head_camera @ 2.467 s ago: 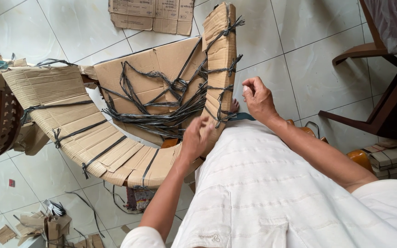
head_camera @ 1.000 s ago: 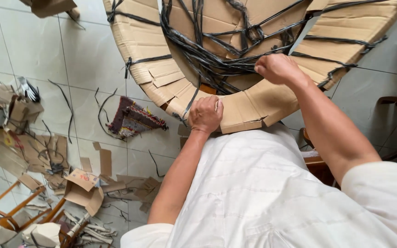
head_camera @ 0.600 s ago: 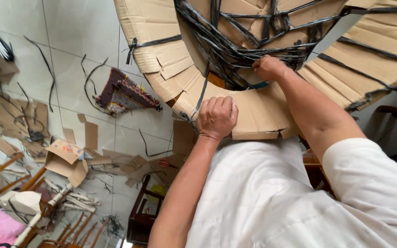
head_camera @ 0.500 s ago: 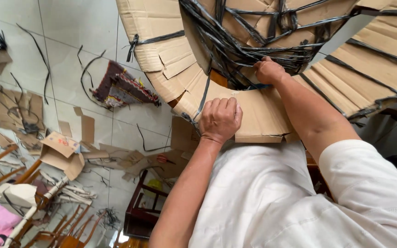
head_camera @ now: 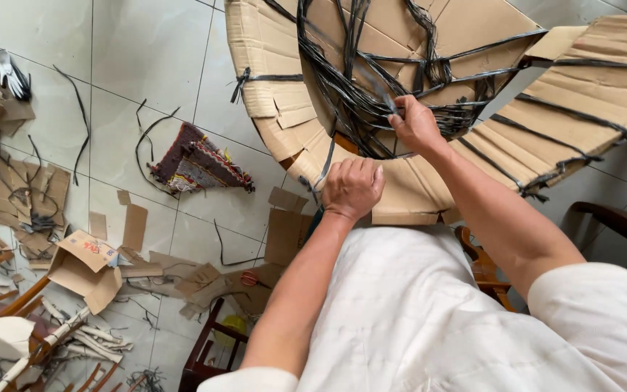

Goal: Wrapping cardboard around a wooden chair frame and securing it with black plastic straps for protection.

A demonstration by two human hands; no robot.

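Note:
A large curved piece wrapped in brown cardboard (head_camera: 415, 87) and bound with many black straps (head_camera: 357, 80) rests in front of me, above my white-clothed lap. My left hand (head_camera: 353, 187) is closed on the lower cardboard edge, near a black strap. My right hand (head_camera: 415, 125) is higher, its fingers pinched on the tangle of black straps at the middle of the bundle. The straps cross and knot over the cardboard strips.
The tiled floor (head_camera: 146, 51) is littered with cardboard scraps (head_camera: 136, 225), a small open box (head_camera: 85, 268), cut black straps (head_camera: 74, 109) and a folded woven mat (head_camera: 197, 163). Wooden chair parts stand at lower left (head_camera: 208, 348) and at right (head_camera: 618, 225).
The cardboard-wrapped piece has been turned and now lies across the top of view. My right hand moved from its edge into the strap tangle; my left hand stays on the lower edge.

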